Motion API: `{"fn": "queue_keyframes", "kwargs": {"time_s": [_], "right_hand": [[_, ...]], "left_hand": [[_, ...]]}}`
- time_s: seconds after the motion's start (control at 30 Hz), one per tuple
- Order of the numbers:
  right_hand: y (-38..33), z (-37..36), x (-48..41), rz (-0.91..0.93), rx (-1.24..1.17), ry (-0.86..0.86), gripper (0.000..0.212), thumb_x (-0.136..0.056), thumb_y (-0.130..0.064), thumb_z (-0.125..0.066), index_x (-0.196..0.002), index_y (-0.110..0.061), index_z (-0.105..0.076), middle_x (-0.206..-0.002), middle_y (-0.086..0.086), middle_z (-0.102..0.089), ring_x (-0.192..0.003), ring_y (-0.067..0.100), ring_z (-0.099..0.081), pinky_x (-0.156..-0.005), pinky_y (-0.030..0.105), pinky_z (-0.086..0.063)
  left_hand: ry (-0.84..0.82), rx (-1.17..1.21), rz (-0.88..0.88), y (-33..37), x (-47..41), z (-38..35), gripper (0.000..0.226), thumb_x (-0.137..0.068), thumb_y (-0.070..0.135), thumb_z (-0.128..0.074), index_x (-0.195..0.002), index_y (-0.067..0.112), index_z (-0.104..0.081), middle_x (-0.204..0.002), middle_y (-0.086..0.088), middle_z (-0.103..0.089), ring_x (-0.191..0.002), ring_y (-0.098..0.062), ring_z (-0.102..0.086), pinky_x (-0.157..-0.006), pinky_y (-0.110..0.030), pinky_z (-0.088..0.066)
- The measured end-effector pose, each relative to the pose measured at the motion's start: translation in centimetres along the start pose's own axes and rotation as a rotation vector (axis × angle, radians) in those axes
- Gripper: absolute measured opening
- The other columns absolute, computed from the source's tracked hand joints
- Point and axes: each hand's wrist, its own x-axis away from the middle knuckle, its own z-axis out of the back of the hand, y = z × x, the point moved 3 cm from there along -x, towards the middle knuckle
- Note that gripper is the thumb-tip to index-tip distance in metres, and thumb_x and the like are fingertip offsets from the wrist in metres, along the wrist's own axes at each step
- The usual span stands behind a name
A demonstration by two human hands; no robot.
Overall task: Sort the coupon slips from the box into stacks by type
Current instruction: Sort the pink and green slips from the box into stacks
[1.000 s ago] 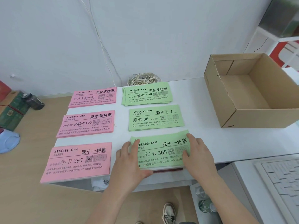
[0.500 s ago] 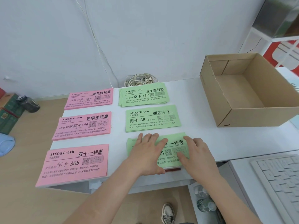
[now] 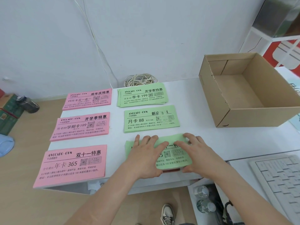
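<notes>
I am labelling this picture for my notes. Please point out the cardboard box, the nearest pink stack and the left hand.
cardboard box (image 3: 253, 117): head view, near outer wall.
nearest pink stack (image 3: 71, 166): head view, middle of top slip.
left hand (image 3: 144, 158): head view, back of the hand.

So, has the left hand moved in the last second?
Yes. The left hand slid forward and rightward over the near green stack, its fingertips now nearer the middle green stack.

Matt pink and green paper slips (image 3: 152, 118), torn brown cardboard box (image 3: 253, 116), smooth white tabletop (image 3: 203, 135).
</notes>
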Motion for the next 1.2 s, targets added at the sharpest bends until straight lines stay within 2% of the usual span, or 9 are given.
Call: {"fn": "queue_keyframes", "kwargs": {"time_s": [0.2, 0.47, 0.73, 0.83, 0.9, 0.97, 1.07, 1.2], "right_hand": [[-0.1, 0.2, 0.3, 0.005, -0.022, 0.004, 0.088, -0.073, -0.048, -0.076, -0.145, -0.037, -0.025, -0.152, 0.0, -0.008, -0.131, 0.017, -0.025, -0.102, 0.031, -0.042], [0.1, 0.6, 0.6, 0.017, -0.031, -0.005, 0.084, -0.075, -0.044, -0.076, -0.144, -0.036, -0.029, -0.152, -0.002, -0.009, -0.129, 0.015, -0.029, -0.103, 0.031, -0.042], [-0.3, 0.5, 0.8, -0.018, -0.036, -0.016, 0.087, -0.074, -0.046, -0.076, -0.144, -0.038, -0.026, -0.153, -0.004, -0.008, -0.131, 0.014, -0.028, -0.103, 0.03, -0.041], [-0.5, 1.3, 1.5, -0.067, -0.131, -0.022, 0.096, -0.071, -0.054, -0.075, -0.147, -0.042, -0.018, -0.154, -0.009, -0.005, -0.135, 0.012, -0.023, -0.107, 0.031, -0.037], [-0.5, 2.6, 1.7, -0.129, -0.254, 0.02, 0.091, -0.074, -0.058, -0.071, -0.147, -0.042, -0.019, -0.154, -0.009, -0.012, -0.138, 0.012, -0.023, -0.111, 0.034, -0.032], [-0.6, 4.6, 1.7, -0.214, -0.404, 0.117, 0.077, -0.079, -0.054, -0.067, -0.144, -0.04, -0.028, -0.15, -0.007, -0.03, -0.132, 0.011, -0.034, -0.109, 0.036, -0.036], [-1.1, 7.7, 1.2, -0.334, -0.609, 0.238, 0.058, -0.086, -0.041, -0.066, -0.138, -0.035, -0.04, -0.134, -0.004, -0.05, -0.114, 0.01, -0.051, -0.09, 0.03, -0.043], [-1.6, 10.8, -1.5, -0.41, -0.823, 0.291, 0.051, -0.091, -0.031, -0.063, -0.138, -0.03, -0.044, -0.131, 0.005, -0.054, -0.108, 0.017, -0.055, -0.083, 0.031, -0.041]], "left_hand": [[-0.011, 0.027, 0.003, -0.2, 0.2, -0.1, 0.095, -0.071, 0.062, -0.064, -0.145, 0.041, -0.008, -0.154, -0.001, -0.012, -0.141, -0.024, -0.009, -0.114, -0.058, 0.0], [-0.081, 0.051, 0.048, -1.2, 2.0, -0.4, 0.102, -0.072, 0.06, -0.066, -0.146, 0.043, 0.002, -0.158, 0.003, 0.008, -0.145, -0.026, 0.005, -0.114, -0.058, 0.005], [-0.069, 0.032, 0.017, -2.2, 2.0, -0.2, 0.099, -0.073, 0.056, -0.067, -0.145, 0.045, 0.0, -0.158, 0.002, 0.001, -0.143, -0.025, -0.001, -0.111, -0.062, 0.005], [-0.047, 0.095, 0.011, -2.2, 2.5, 0.2, 0.105, -0.071, 0.061, -0.067, -0.146, 0.043, 0.005, -0.158, 0.004, 0.006, -0.145, -0.024, 0.003, -0.112, -0.06, 0.007], [0.022, 0.19, 0.023, -2.7, 3.1, 1.1, 0.099, -0.075, 0.064, -0.061, -0.146, 0.042, 0.004, -0.158, 0.007, 0.007, -0.145, -0.019, 0.004, -0.115, -0.053, 0.005], [0.139, 0.305, 0.053, -4.2, 3.8, 2.4, 0.084, -0.084, 0.059, -0.054, -0.148, 0.039, -0.005, -0.158, 0.007, 0.0, -0.144, -0.017, -0.004, -0.118, -0.042, -0.004], [0.29, 0.491, 0.132, -7.4, 4.4, 4.8, 0.062, -0.093, 0.041, -0.051, -0.147, 0.029, -0.024, -0.154, 0.005, -0.024, -0.138, -0.014, -0.025, -0.112, -0.028, -0.019], [0.372, 0.513, 0.299, -11.7, 2.7, 7.6, 0.044, -0.093, 0.031, -0.053, -0.136, 0.024, -0.044, -0.137, 0.003, -0.05, -0.122, -0.016, -0.048, -0.097, -0.03, -0.035]]}}
